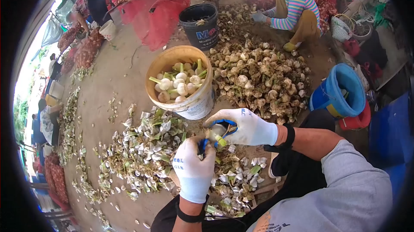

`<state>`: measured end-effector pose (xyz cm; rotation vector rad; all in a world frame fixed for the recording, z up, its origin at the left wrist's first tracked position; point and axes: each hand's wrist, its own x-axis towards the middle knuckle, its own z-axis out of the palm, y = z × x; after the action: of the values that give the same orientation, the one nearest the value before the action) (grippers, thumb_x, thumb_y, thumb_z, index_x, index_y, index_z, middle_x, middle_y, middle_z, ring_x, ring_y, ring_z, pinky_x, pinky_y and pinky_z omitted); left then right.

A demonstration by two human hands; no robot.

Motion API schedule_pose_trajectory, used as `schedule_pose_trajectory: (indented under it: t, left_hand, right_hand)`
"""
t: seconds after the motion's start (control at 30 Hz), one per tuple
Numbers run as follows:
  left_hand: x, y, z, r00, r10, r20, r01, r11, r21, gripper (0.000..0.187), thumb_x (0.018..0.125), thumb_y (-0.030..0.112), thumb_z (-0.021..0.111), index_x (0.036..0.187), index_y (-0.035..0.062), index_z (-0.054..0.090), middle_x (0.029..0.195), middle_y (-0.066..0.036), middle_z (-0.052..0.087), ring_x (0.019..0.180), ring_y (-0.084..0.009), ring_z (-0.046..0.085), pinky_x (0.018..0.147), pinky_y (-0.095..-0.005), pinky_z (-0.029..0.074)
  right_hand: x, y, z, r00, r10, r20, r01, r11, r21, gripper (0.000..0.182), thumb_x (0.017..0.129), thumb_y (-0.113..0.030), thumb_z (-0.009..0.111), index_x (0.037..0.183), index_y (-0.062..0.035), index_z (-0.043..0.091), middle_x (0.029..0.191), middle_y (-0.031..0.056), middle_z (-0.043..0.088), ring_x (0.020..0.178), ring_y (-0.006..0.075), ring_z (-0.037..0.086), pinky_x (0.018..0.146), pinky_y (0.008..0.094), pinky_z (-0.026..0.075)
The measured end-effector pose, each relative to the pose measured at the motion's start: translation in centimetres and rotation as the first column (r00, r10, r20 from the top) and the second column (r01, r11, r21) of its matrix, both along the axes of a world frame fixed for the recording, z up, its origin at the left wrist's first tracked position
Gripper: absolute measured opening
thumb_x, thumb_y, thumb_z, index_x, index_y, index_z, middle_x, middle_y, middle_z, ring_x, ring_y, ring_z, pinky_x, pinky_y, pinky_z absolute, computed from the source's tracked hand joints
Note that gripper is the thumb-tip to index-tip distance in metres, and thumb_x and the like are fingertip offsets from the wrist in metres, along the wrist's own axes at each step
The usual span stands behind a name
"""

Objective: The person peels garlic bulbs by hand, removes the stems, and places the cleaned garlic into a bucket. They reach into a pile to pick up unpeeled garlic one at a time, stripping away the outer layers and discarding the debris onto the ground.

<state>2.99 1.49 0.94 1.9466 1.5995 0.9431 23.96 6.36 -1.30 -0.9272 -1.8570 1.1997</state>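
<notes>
A garlic bulb (215, 133) with a short green stem is held between my two gloved hands, partly covered by fingers. My right hand (249, 127), in a white glove with blue on its palm side, curls around the bulb from the right. From below, my left hand (195, 163) pinches at the bulb's edge with its thumb and fingers. Just beyond my hands stands a cream bucket (200, 102) holding several cleaned white bulbs (181, 86) with cut green stems. Beneath and left of my hands lie peeled skins and leaf scraps (144, 150).
Right of the bucket is a heap of unpeeled garlic (263, 77). A black bucket (199, 27) stands behind, a blue bucket (340, 92) at right. A co-worker in a striped top (297, 8) crouches behind the heap. Red mesh sacks (88, 49) and other people are farther left.
</notes>
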Motion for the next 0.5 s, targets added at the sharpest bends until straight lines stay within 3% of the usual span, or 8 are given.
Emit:
schedule_pose_trajectory:
  t: [0.03,0.07,0.13,0.2,0.27,0.4,0.47,0.5]
  left_hand:
    - [0.0,0.1,0.0,0.999,0.031,0.029,-0.030,0.999,-0.026,0.018,0.087,0.008,0.074,0.102,-0.0014,0.070,0.084,-0.017,0.071,0.073,-0.0314,0.069,0.071,-0.0387,0.055]
    - [0.0,0.2,0.2,0.999,0.029,0.029,-0.028,0.999,-0.028,0.018,0.087,0.008,0.074,0.102,-0.0014,0.070,0.084,-0.017,0.071,0.073,-0.0314,0.069,0.071,-0.0387,0.055]
    - [-0.1,0.3,0.8,0.957,0.138,0.257,-0.063,0.958,-0.281,0.017,0.088,0.008,0.074,0.101,-0.0010,0.069,0.082,-0.014,0.070,0.071,-0.0254,0.067,0.070,-0.0370,0.054]
    - [0.2,0.1,0.9,0.966,0.121,0.229,-0.066,0.970,-0.234,0.015,0.088,0.007,0.074,0.100,-0.0009,0.069,0.082,-0.012,0.070,0.070,-0.0219,0.065,0.070,-0.0357,0.054]
    - [1.0,0.0,1.1,0.978,0.115,0.173,-0.104,0.992,-0.066,0.016,0.086,0.005,0.074,0.100,-0.0008,0.068,0.082,-0.013,0.070,0.070,-0.0241,0.066,0.069,-0.0357,0.054]
    - [0.9,-0.1,-0.6,0.999,-0.029,-0.033,0.035,0.976,0.215,0.023,0.082,0.004,0.077,0.102,0.0014,0.068,0.091,-0.016,0.069,0.079,-0.0350,0.067,0.073,-0.0403,0.054]
    - [1.2,-0.4,-0.5,0.995,-0.071,-0.068,0.084,0.972,0.220,0.025,0.080,0.003,0.078,0.103,0.0017,0.068,0.094,-0.017,0.069,0.082,-0.0365,0.067,0.074,-0.0422,0.054]
    - [1.5,-0.4,-0.6,0.991,-0.092,-0.098,0.114,0.962,0.248,0.025,0.079,0.003,0.078,0.103,0.0020,0.069,0.092,-0.017,0.069,0.080,-0.0360,0.067,0.073,-0.0416,0.054]
  right_hand:
    - [0.1,0.1,0.3,0.998,0.039,-0.050,-0.045,0.990,-0.130,0.055,0.087,-0.022,0.084,0.136,-0.0060,0.064,0.125,0.0128,0.071,0.115,0.0195,0.068,0.101,0.0357,0.052]
    - [0.3,0.4,0.8,0.998,0.037,-0.050,-0.043,0.990,-0.132,0.055,0.087,-0.022,0.084,0.136,-0.0060,0.064,0.125,0.0128,0.071,0.115,0.0195,0.068,0.101,0.0357,0.052]
    - [0.7,0.9,1.6,0.994,0.105,-0.021,-0.106,0.990,-0.094,0.055,0.090,-0.027,0.083,0.137,-0.0056,0.063,0.126,0.0113,0.072,0.115,0.0148,0.066,0.102,0.0336,0.052]
    - [0.3,1.1,0.8,0.996,0.032,-0.085,-0.038,0.997,-0.066,0.057,0.090,-0.030,0.084,0.137,-0.0051,0.062,0.118,0.0083,0.075,0.105,0.0137,0.069,0.096,0.0311,0.054]
    - [0.0,1.0,0.7,0.983,-0.157,-0.090,0.135,0.967,-0.217,0.053,0.091,-0.030,0.083,0.133,-0.0039,0.064,0.109,0.0064,0.075,0.099,0.0129,0.069,0.093,0.0311,0.055]
    - [0.0,0.8,0.4,0.988,-0.152,-0.036,0.147,0.982,-0.116,0.045,0.094,-0.025,0.080,0.131,-0.0021,0.067,0.112,0.0034,0.074,0.100,0.0092,0.066,0.090,0.0272,0.054]
    - [0.0,0.4,1.2,0.954,-0.228,-0.193,0.092,0.838,-0.537,0.038,0.095,-0.027,0.080,0.124,-0.0033,0.070,0.097,0.0040,0.074,0.089,0.0075,0.067,0.078,0.0258,0.055]
    - [0.2,0.2,1.5,0.938,-0.231,-0.258,0.038,0.809,-0.586,0.034,0.097,-0.022,0.078,0.125,-0.0031,0.071,0.096,0.0027,0.074,0.087,0.0054,0.066,0.076,0.0236,0.054]
